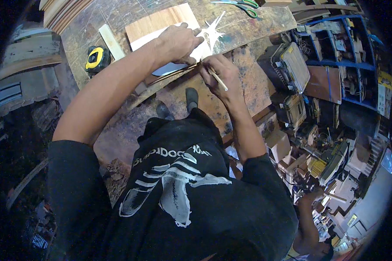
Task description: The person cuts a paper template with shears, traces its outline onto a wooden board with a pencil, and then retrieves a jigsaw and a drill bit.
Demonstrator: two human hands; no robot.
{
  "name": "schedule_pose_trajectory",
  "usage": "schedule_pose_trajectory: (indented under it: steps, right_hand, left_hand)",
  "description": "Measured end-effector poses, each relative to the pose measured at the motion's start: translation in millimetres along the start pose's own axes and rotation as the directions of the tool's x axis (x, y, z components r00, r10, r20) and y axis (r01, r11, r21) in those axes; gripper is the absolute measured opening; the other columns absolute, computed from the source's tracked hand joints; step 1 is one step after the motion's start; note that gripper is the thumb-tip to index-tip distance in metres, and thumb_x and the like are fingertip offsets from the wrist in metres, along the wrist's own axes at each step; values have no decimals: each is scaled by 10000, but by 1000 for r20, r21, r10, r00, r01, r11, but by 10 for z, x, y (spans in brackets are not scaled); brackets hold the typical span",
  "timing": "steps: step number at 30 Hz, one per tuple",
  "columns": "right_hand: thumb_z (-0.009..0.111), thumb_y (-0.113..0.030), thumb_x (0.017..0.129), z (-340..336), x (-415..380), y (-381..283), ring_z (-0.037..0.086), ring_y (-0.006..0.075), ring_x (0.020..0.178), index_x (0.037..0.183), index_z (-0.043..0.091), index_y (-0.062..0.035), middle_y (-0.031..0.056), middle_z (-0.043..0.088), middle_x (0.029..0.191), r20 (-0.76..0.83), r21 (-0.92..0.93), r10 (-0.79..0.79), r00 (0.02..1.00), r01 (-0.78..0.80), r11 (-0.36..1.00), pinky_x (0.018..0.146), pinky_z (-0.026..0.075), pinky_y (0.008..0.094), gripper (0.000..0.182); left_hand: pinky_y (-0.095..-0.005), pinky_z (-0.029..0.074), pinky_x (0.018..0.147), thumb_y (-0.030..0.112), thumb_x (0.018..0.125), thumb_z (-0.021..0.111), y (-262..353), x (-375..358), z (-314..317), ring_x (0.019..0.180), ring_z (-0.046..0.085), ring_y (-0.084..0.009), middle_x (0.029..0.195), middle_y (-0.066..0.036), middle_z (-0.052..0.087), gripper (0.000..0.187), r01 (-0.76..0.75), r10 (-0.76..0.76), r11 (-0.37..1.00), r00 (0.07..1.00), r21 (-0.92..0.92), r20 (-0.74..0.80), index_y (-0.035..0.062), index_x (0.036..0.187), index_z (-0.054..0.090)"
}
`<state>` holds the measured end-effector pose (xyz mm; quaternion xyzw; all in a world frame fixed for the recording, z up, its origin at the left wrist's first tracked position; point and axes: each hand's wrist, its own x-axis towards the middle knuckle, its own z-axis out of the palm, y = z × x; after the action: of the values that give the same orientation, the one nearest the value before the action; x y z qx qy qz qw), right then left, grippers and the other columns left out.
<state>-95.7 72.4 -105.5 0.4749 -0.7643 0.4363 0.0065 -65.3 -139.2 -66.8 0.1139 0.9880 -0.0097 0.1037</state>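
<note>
My left hand [178, 42] lies with its fingers spread on a white paper sheet [144, 41], pressing it onto a light wooden board [161, 21] at the bench's front edge. In my right hand [224, 75] is a pale pencil [219, 81], gripped near the sheet's right corner. The pencil's tip is hidden by my fingers. White paper cuttings [213, 32] lie just beyond both hands. Green-handled scissors [249, 8] rest farther back. To the left are a yellow and black tape measure [97, 59] and a pale wooden strip [111, 42].
The worn workbench [270, 21] ends in front of me. Stacked boards [63, 15] sit at its far left. A dark toolbox [285, 67] and blue shelving [355, 64] stand on the right. Another person's arm [307, 217] shows at lower right, near clutter.
</note>
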Motion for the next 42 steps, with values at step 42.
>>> schedule_pose_trajectory:
  steps: [42]
  right_hand:
    - [770,-105,805,-2,-20,-128,700,314,767,941,707,-54,116,698,892,84,-56,-10,996,15,998,681,562,393,159]
  left_hand:
    - [-461,624,859,371,837,795,-4,-2,11,1140,665,-365,1386,-109,628,532,-2,2,1000,1000,4,-24,95,1271,661]
